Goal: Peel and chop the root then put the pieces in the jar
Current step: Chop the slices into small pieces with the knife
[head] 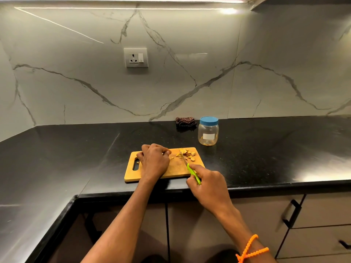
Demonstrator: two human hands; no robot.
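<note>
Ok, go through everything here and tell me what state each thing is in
Jar: upright, blue lid on, a few pieces inside.
Root pieces: chopped, heaped on the cutting board.
Knife: gripped by the right hand, blade on the board.
Left hand: curled, resting on the board.
Cloth: bunched behind the jar.

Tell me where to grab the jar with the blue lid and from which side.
Grip the jar around its clear round body, just below the blue lid, coming from the front right. It stands upright on the counter, open on that side; the folded cloth sits behind-left, the cutting board front-left.
</note>
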